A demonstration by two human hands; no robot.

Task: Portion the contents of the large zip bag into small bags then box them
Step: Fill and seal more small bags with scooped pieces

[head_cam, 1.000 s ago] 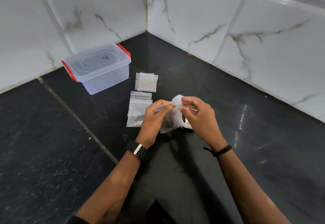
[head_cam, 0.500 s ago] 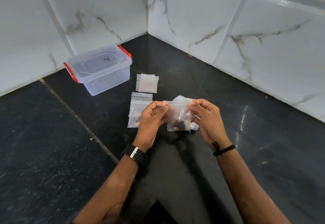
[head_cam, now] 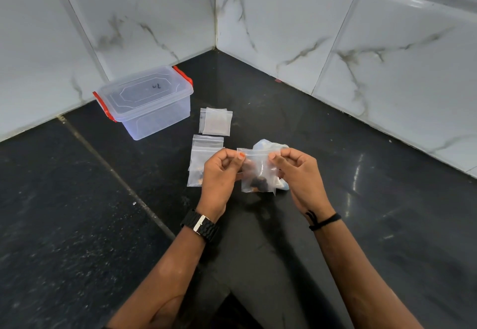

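Small bag (head_cam: 259, 171) held upright just above the dark floor (head_cam: 77, 225), near centre, pinched at its zip strip from both ends: left hand (head_cam: 219, 174) with thumb and curled forefinger nipping the left top corner, right hand (head_cam: 299, 174) nipping the right top corner the same way, remaining fingers folded in and gripping nothing else. Held taut like this, probably to run the seal closed across the strip while the dark pieces stay settled at the bottom, away from the mouth. Crumpled large zip bag (head_cam: 268, 145) just behind and to the right of the held one, partly hidden, left within easy reach for the next scoop. Left of the hands, filled small bags (head_cam: 204, 158) lying flat in an overlapping pile, some dark contents showing at their near ends; beyond them, empty small bags (head_cam: 215, 122) stacked as the supply. Clear box (head_cam: 144, 106) with red clips far left by the wall, lid on, so boxing seemingly not begun.
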